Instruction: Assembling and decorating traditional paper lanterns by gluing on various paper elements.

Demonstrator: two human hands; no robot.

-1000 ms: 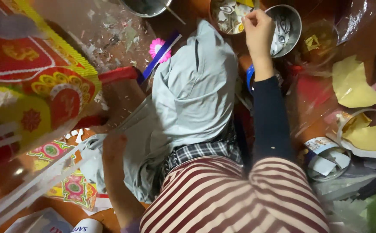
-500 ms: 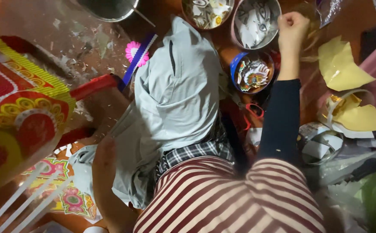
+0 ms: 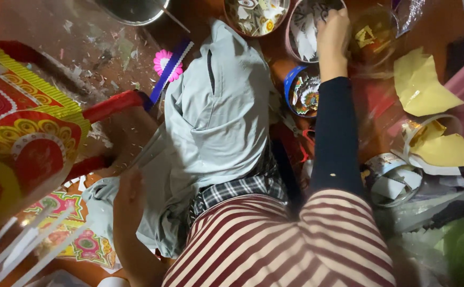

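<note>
Right hand (image 3: 332, 40) dips curled into bowl of paper cutouts (image 3: 306, 37), grasp hidden; pinch one piece, lift slowly.

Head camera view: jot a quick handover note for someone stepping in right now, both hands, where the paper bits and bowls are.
Right hand: reaching forward, fingers curled at the rim of the bowl of white paper cutouts; grip unclear.
Left hand: low by the grey trousers, blurred, beside the red and yellow patterned sheet; whether it holds anything is unclear.
Nearby: blue-rimmed bowl of coloured cutouts, another bowl of printed pieces, yellow paper scraps to the right.
Done or left: cannot tell from this view.
</note>
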